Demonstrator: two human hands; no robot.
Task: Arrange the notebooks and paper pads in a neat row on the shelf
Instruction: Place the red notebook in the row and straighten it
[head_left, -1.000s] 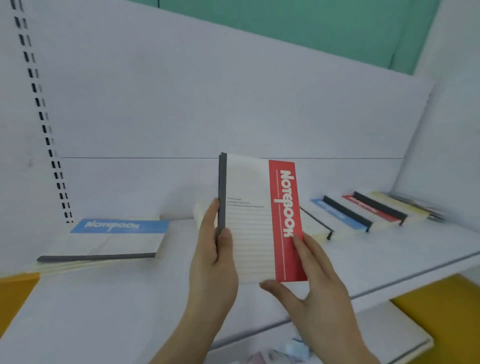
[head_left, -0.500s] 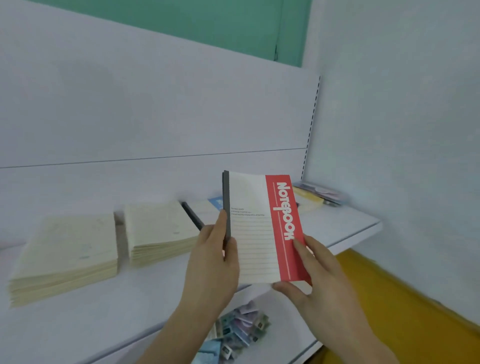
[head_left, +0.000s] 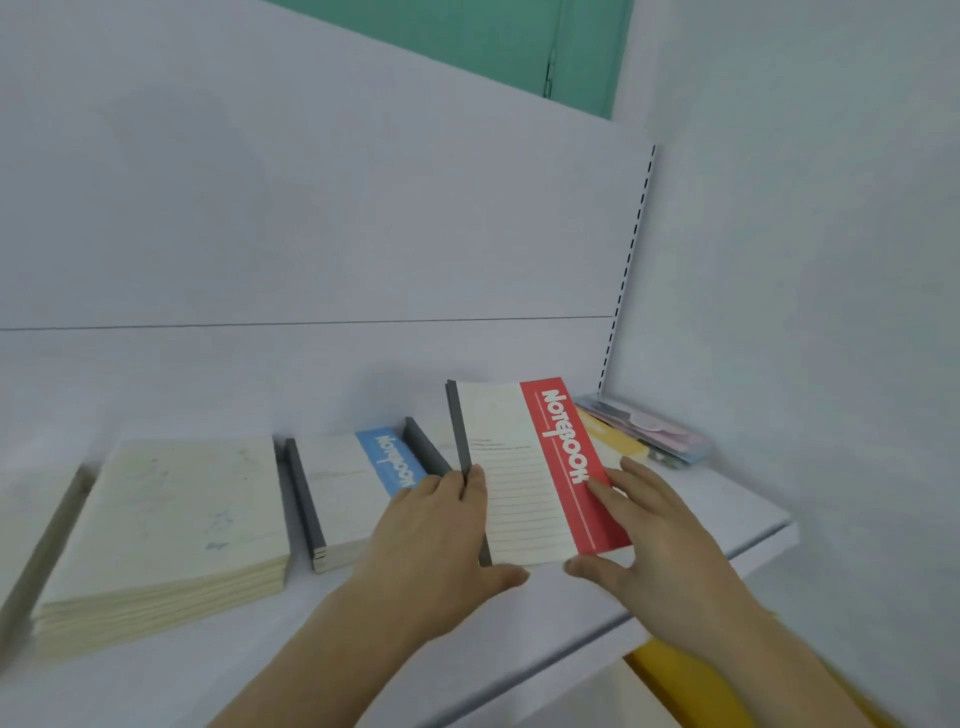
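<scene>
- i'm setting the red notebook (head_left: 540, 473) into the row on the shelf (head_left: 727, 530), just right of the blue notebook (head_left: 358, 488).
- my left hand (head_left: 441, 540) pinches its dark spine; my right hand (head_left: 660, 540) grips its right edge, thumb beneath.
- next, i reckon: lower it flat and square its edges with the blue notebook.
- both covers read "notebook"; the smaller print is too small to read.

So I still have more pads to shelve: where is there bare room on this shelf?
The front strip of the shelf, ahead of the plain pad stack and the blue notebook stack, is bare. It is crowded at the right: the red notebook, held by both hands, a yellow notebook and a packet in the corner.
</scene>
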